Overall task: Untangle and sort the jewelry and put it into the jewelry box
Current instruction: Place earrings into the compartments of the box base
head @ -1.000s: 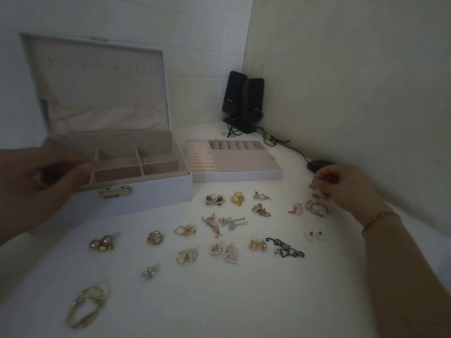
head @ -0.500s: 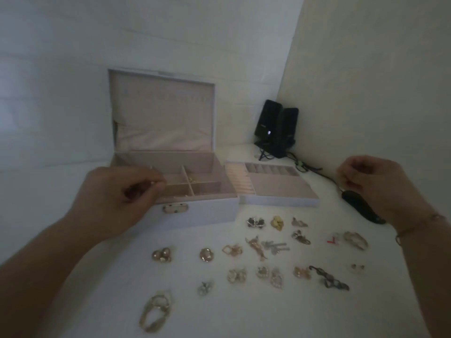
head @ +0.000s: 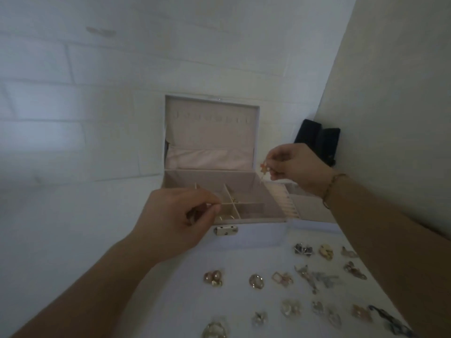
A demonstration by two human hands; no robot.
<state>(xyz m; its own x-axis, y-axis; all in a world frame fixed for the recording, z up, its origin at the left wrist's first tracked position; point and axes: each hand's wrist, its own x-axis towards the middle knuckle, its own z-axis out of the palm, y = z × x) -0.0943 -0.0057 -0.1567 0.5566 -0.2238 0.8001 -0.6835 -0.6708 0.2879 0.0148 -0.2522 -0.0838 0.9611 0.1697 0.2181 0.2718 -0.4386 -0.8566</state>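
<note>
Jewelry box [head: 249, 236]: white, lid raised upright, sitting on the white table [head: 73, 240] at the centre of the view; pale pink lining, dividers splitting the base into compartments, metal clasp on the front wall.
Inside the box: a small gold piece [head: 234, 199] lies in a compartment near the middle divider; too small to say what kind.
Left hand [head: 178, 220]: at 9 o'clock of the box, over its front-left corner; thumb and forefinger pinched narrow, and whether anything sits between them cannot be told.
Right hand [head: 296, 170]: at 2 o'clock of the box, above its right wall; fingertips closed on a small gold earring [head: 264, 170] that dangles over the box's right edge. A thin bracelet [head: 332, 189] circles the wrist.
Ring tray [head: 314, 215]: just beside the box at 3 o'clock, mostly hidden behind the right forearm.
Loose jewelry [head: 305, 279]: gold and silver earrings spread in rows on the table from 5 to 6 o'clock of the box, pieces apart from one another; blurred.
Speakers [head: 317, 140]: two dark ones at 1 o'clock, against the corner of the wall.
</note>
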